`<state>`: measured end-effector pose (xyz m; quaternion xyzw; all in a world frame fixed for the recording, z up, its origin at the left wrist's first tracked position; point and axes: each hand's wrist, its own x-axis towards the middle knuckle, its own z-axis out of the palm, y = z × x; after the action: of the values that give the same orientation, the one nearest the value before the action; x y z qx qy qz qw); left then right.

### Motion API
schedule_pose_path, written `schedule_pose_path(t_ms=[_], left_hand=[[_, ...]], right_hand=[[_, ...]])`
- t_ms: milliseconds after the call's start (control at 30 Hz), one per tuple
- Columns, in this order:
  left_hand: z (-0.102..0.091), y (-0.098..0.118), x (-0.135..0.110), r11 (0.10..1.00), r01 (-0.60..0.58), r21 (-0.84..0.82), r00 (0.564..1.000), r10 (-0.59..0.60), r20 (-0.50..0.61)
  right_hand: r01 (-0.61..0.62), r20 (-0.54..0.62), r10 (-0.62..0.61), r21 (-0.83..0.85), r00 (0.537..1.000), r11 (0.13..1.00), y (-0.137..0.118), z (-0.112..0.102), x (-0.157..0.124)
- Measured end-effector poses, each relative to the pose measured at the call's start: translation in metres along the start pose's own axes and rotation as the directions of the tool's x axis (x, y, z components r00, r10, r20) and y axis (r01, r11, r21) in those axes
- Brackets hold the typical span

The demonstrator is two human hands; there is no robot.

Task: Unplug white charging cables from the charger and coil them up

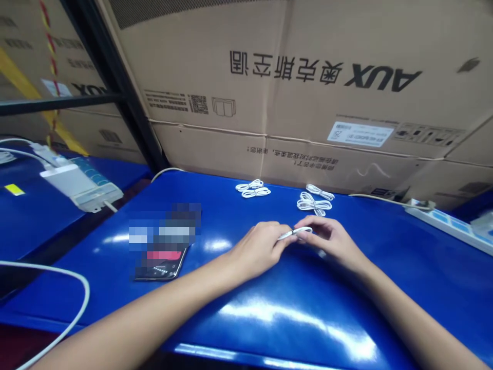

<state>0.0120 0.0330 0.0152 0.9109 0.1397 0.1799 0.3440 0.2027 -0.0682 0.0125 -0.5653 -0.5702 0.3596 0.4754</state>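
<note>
Both my hands meet at the middle of a blue table [292, 308]. My left hand [258, 249] is closed, pinching one end of a coiled white cable [296, 232]. My right hand [331, 239] is closed too, fingers curled round the other end of the same cable. Just beyond the hands lie finished white cable bundles: one pair [253, 188] at the back centre and another cluster [315, 200] to its right, each tied in the middle.
A phone [162, 257] lies face up left of my hands. A white power strip [450, 223] runs along the right edge. Big cardboard boxes [308, 92] wall off the back. A white device [80, 185] and loose white cords sit on the left table.
</note>
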Motion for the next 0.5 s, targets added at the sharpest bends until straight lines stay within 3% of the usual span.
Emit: schedule_pose_path(t_ms=[333, 433, 500], left_hand=[[0.0011, -0.0019, 0.0028, 0.988, 0.103, -0.116, 0.99, -0.091, 0.105], [-0.001, -0.0001, 0.005, 0.943, 0.216, -0.252, 0.971, -0.179, 0.161], [-0.0017, -0.0004, 0.0057, 0.863, 0.322, -0.39, 0.941, -0.244, 0.236]], right_hand=[[0.109, 0.109, -0.096, -0.119, 0.989, 0.987, -0.003, -0.0012, -0.0022], [0.13, 0.072, -0.12, -0.163, 0.99, 0.978, -0.0012, 0.0005, -0.0011], [0.156, 0.047, -0.149, -0.207, 0.988, 0.966, 0.0006, 0.002, -0.0003]])
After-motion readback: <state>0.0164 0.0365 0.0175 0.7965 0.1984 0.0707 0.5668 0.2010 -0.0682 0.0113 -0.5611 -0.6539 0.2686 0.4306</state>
